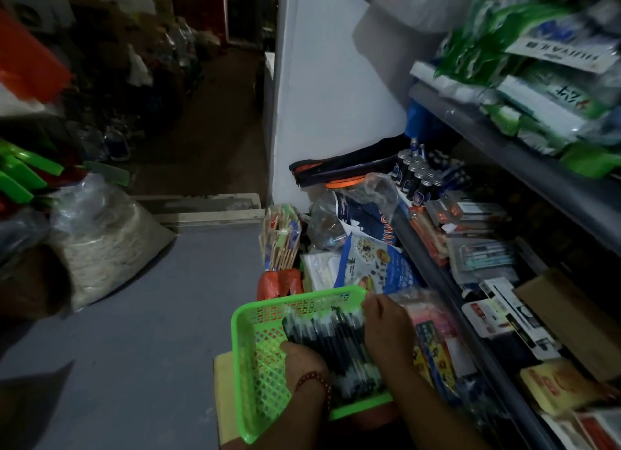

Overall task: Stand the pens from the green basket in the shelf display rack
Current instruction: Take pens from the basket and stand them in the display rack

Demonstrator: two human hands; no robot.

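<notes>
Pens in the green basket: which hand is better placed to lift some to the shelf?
Probably right: the right hand is on the pens nearest the shelf; the left hand is farther away.

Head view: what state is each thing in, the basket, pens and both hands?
green basket: holds the pens.
pens: lying bunched in the basket.
left hand: in the basket, touching pens; grip unclear.
right hand: on the pens; grip unclear.

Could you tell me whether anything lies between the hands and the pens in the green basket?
Nothing visible does: the left hand and right hand are both inside the basket, already touching the pens directly.
</notes>
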